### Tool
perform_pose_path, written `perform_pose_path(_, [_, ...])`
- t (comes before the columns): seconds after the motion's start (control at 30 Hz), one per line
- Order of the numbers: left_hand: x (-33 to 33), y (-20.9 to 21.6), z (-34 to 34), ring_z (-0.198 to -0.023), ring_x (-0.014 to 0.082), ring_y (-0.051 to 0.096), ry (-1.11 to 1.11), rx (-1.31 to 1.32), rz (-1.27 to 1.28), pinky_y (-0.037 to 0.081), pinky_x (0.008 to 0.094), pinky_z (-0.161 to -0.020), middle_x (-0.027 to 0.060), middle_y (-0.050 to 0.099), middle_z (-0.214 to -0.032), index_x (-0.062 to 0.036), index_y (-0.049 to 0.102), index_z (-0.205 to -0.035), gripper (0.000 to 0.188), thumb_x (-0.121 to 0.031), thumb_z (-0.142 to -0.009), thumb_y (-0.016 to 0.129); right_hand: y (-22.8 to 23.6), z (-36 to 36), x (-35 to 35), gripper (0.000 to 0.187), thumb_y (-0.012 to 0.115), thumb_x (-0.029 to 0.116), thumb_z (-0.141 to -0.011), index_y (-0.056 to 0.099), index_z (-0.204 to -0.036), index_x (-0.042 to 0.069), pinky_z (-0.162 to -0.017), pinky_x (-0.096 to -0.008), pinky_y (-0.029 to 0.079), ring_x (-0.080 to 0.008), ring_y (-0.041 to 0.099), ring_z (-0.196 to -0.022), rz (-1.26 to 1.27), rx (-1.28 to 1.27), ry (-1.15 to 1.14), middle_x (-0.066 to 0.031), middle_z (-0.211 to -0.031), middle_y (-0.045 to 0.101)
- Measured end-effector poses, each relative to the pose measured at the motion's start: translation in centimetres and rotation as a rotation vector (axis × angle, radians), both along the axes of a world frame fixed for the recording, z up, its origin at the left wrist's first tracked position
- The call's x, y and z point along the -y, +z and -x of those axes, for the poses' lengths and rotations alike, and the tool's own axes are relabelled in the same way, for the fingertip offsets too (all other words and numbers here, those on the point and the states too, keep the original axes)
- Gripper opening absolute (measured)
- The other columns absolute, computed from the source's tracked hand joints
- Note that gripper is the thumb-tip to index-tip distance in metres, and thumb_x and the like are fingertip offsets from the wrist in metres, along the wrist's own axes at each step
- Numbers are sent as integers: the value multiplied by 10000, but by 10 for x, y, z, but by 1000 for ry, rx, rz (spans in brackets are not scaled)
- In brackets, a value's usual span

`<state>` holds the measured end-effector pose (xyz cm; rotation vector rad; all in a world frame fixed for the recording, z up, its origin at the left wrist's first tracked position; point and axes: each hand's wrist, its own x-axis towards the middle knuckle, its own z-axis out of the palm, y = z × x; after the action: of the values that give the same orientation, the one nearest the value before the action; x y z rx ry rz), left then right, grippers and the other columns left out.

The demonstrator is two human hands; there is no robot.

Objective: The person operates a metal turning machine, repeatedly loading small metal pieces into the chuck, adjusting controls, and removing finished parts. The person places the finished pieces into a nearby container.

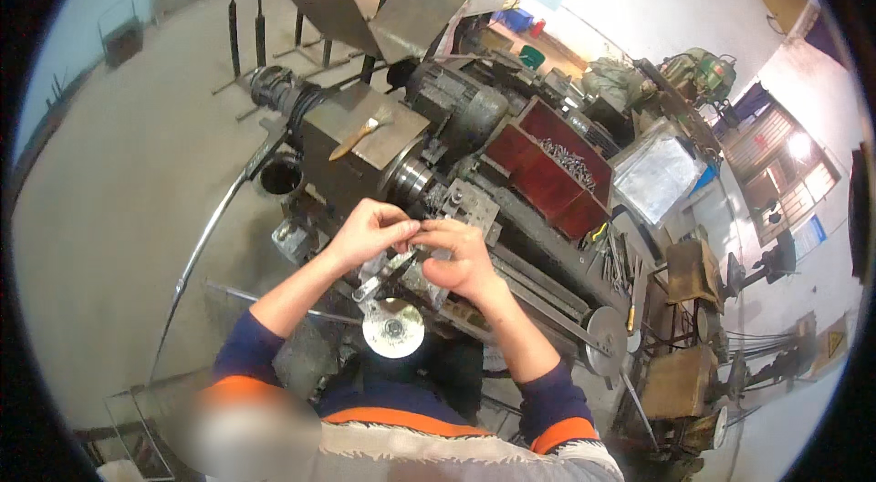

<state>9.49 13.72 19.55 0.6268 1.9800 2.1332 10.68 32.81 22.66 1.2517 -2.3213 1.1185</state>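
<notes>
My left hand is closed in a pinch, its fingertips meeting those of my right hand over a small lathe. My right fingers are bent together toward the left ones. Whatever lies between the fingertips is too small or too hidden to name. Just beyond the hands is the lathe's shiny round spindle nose, with the metal tool post block to its right. Below the hands is a silvery handwheel, close to my body. A wooden-handled brush lies on the flat top of the headstock.
A red tray with a heap of small metal pieces sits behind the lathe bed. Hand tools lie to its right, near a round grey wheel. A long metal rod slants along the left. Metal stands rise from the floor.
</notes>
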Motion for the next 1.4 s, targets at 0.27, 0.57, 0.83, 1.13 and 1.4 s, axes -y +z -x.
perform_pose_path(0.27, [23,10,11,-582,84,580,-28,-9,69,466,230,-545,50,622,-646,42,652,-836,263,-218,-864,619,18,29,15,267,571,140,-565,690,-790,59,-729,-347,489,-292,615,-793,-165,188,33,-103,-828,662])
perform_pose_path(0.57, [198,21,-27,-774,348,614,733,-252,1211,482,425,-669,165,637,-794,-29,609,-1005,327,-302,-825,596,-19,119,-3,257,621,212,-548,714,-746,77,-713,-357,505,-323,639,-755,-586,389,-494,-159,-774,661])
perform_pose_path(0.83, [266,-47,-107,-736,375,602,803,50,1268,460,465,-666,194,606,-695,-29,579,-958,299,-273,-795,634,-37,136,2,279,620,190,-526,724,-769,102,-710,-330,504,-285,652,-736,-497,482,-415,-147,-755,663])
perform_pose_path(1.13, [313,-82,-79,-777,349,620,830,45,1732,495,455,-665,168,633,-772,-48,605,-902,186,-101,-723,601,-33,132,6,308,604,229,-556,716,-795,70,-658,-338,496,-272,649,-696,-582,384,-408,-155,-736,659])
perform_pose_path(1.4, [442,-94,35,-910,312,626,1211,325,1692,505,410,-756,161,646,-960,-57,635,-927,176,-81,-780,541,-39,138,2,318,592,250,-529,714,-760,69,-639,-332,495,-268,646,-664,-549,359,-456,-147,-697,654])
